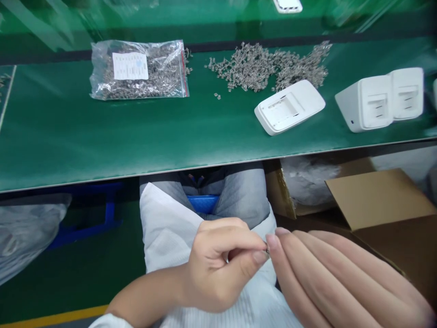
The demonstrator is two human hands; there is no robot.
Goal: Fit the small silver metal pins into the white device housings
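Along the far edge of the bench (136, 141), I've the filled clear bag (160, 73); short of the front edge, the left hand (221, 269) pinches a tiny piece (266, 250) between thumb and index finger. Next, a metal pile (252, 68) at the far edge, white shell (307, 98) beside it. Now the right hand (331, 278), fingertips right at that piece; whether they grip, I can't tell. A loose pinch could drop it towards the lap (242, 200).

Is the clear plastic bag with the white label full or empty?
Not empty: small silvery metal parts show through most of the clear plastic bag. Whether it is completely full, I cannot tell.
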